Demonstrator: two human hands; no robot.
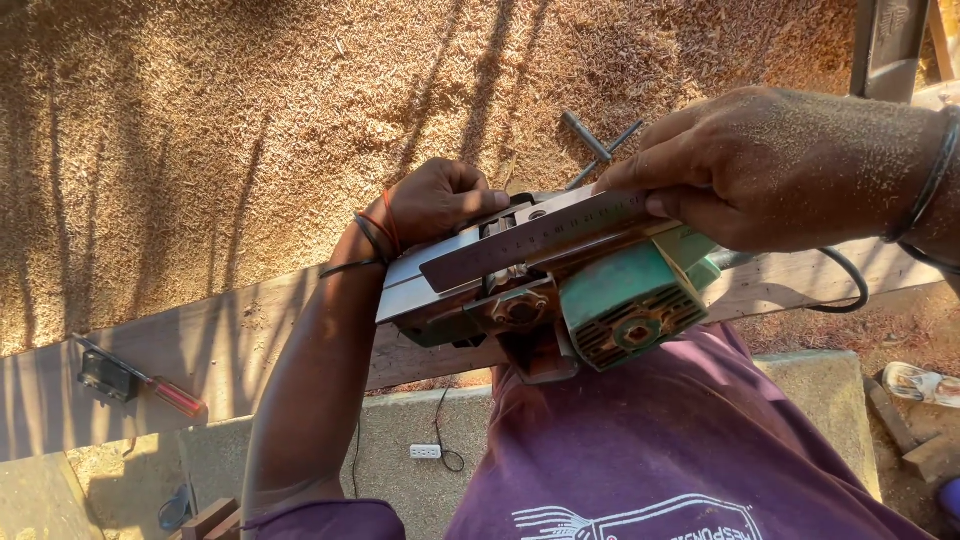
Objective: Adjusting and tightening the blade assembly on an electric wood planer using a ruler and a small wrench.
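Planer (560, 290), electric, green-bodied and turned sole-up, sits in your lap against your purple shirt (640, 450), and serves here as the landmark. Your left hand (440, 200) is closed in a fist around the planer's far end, fingers curled tight over its edge. Your right hand (770, 165), dusted with sawdust, presses a steel ruler (545, 240) flat along the planer's metal sole, fingertips pinching the ruler's right end. A black cord (845, 280) loops away from the planer's right side. Beyond the planer a wooden plank (230, 350) runs across, bearing a red-handled screwdriver (150, 382) and a small black block (107, 377) well to the planer's left. A metal socket wrench (598, 145) lies on the sawdust-covered ground (250, 130) just beyond the planer.
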